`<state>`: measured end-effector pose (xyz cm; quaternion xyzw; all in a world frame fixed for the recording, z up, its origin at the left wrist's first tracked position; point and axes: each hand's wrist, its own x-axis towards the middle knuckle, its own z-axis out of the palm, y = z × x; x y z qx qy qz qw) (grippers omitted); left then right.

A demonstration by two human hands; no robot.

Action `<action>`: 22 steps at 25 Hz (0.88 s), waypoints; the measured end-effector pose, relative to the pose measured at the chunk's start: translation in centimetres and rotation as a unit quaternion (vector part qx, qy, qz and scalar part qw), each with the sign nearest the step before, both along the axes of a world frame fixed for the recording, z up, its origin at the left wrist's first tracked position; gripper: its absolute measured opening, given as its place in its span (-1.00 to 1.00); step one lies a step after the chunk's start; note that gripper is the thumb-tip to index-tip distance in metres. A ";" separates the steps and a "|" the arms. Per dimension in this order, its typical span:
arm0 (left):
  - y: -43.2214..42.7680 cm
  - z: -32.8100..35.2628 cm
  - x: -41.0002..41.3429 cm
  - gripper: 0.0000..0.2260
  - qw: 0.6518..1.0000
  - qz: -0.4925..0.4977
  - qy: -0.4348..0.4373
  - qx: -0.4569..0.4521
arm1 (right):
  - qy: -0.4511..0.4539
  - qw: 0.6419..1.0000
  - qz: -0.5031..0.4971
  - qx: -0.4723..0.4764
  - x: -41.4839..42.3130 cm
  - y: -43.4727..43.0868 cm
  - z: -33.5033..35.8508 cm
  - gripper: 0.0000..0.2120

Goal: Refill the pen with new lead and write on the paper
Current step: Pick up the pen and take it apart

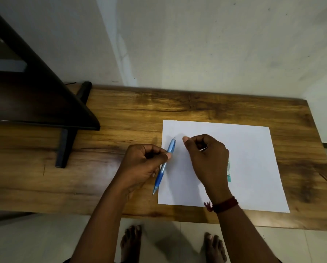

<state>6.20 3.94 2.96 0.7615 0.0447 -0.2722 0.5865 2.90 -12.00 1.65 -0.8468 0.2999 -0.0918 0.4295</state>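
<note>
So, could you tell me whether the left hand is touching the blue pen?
Touching: the head view shows the left hand pinching the blue pen mid-barrel.

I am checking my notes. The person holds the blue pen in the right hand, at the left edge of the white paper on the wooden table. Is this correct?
Not quite. In the head view the left hand, not the right hand, holds the blue pen. The rest stands: the pen is at the left edge of the white paper on the wooden table.
</note>
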 end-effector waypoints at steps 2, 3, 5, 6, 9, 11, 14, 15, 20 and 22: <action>0.6 -0.1 0.4 -0.95 1.000 0.025 0.000 0.002 | 0.012 0.997 0.024 -0.072 -0.1 0.5 -0.7 -0.74; 0.8 -0.1 0.5 -0.95 0.999 0.033 -0.001 0.004 | 0.015 0.995 0.031 -0.090 -0.1 0.7 -1.0 -0.74; 1.0 -0.2 0.6 -0.95 0.999 0.035 -0.006 0.007 | 0.016 0.993 0.033 -0.116 -0.1 1.0 -1.5 -0.74; 1.1 -0.1 0.6 -0.94 0.999 0.032 -0.008 0.008 | 0.019 0.991 0.028 -0.126 -0.1 1.1 -1.7 -0.74; 1.2 -0.1 0.6 -0.93 0.999 0.027 -0.009 0.016 | 0.032 0.989 0.012 -0.142 0.0 1.2 -2.0 -0.73; 1.2 -0.1 0.7 -0.93 0.999 0.023 -0.007 0.021 | 0.041 0.988 0.009 -0.146 0.0 1.2 -2.2 -0.72; 1.2 -0.1 0.7 -0.95 1.000 0.008 -0.010 0.024 | 0.037 0.988 0.009 -0.147 0.1 1.2 -2.4 -0.70; 1.1 -0.1 0.6 -0.96 1.000 0.003 -0.011 0.025 | 0.035 0.989 0.008 -0.145 0.1 1.2 -2.4 -0.70; 0.9 -0.2 0.5 -0.97 1.000 -0.008 -0.013 0.025 | 0.042 0.990 0.009 -0.132 0.0 0.9 -2.3 -0.68; 0.8 -0.2 0.4 -0.98 0.999 -0.010 -0.014 0.031 | 0.041 0.991 0.016 -0.126 0.0 0.8 -1.9 -0.69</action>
